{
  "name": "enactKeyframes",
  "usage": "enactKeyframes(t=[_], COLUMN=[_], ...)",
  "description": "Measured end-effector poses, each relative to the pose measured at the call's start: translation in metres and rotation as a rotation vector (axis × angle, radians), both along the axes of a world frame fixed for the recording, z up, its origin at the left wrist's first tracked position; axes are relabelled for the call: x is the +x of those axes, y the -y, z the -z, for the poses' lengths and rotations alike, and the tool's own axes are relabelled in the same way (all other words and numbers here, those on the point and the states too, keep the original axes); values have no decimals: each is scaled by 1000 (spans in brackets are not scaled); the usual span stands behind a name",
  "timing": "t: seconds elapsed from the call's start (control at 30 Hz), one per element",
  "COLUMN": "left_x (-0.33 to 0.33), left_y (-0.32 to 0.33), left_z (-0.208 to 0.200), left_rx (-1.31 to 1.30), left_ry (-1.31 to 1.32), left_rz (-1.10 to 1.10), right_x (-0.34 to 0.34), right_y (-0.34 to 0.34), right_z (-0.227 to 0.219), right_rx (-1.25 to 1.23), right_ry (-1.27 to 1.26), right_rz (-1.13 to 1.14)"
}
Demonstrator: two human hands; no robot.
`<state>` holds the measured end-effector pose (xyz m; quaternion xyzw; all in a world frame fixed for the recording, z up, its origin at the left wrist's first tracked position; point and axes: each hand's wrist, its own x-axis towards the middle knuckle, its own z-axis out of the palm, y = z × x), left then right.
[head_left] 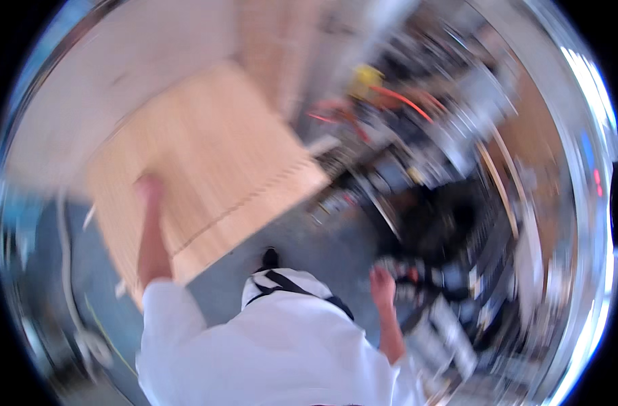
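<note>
The picture is heavily motion-blurred. My left hand point(149, 188) reaches out onto a large pale wooden board point(214, 155) that lies flat ahead of me; whether it grips the board or only rests on it is lost in the blur. My right hand point(382, 284) hangs at my right side with its fingers loosely curled and nothing visible in it. My white garment point(268, 345) fills the lower middle, with a dark shoe point(270, 258) on the grey floor below the board's edge.
A cluttered mass of dark equipment, with red cables point(403, 101) and a yellow object point(366, 76), fills the right half. A pale cord point(69, 271) curves along the floor at the left. A light wall point(120, 61) stands behind the board.
</note>
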<state>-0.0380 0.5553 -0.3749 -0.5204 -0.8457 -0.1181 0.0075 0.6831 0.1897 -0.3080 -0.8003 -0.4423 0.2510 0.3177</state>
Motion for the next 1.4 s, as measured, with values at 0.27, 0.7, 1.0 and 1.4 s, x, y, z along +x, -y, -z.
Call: enactKeyframes(t=[0.27,0.7,1.0,1.4], left_x=[271,695,919,1147], left_y=[121,268,178,30], left_z=[-115,-160,-164,-191], left_rx=[529,-280,232,195], left_ry=[643,877,589,23], left_rz=[761,1819,1829,1600], right_x=[-8,-55,-121,-36], right_y=[122,501,563,416], right_z=[-143,-179,-178,-273], right_rx=[176,-592,-770,-645], right_ry=[262,1063,910,1075], right_rz=[361,1452,1474,1261])
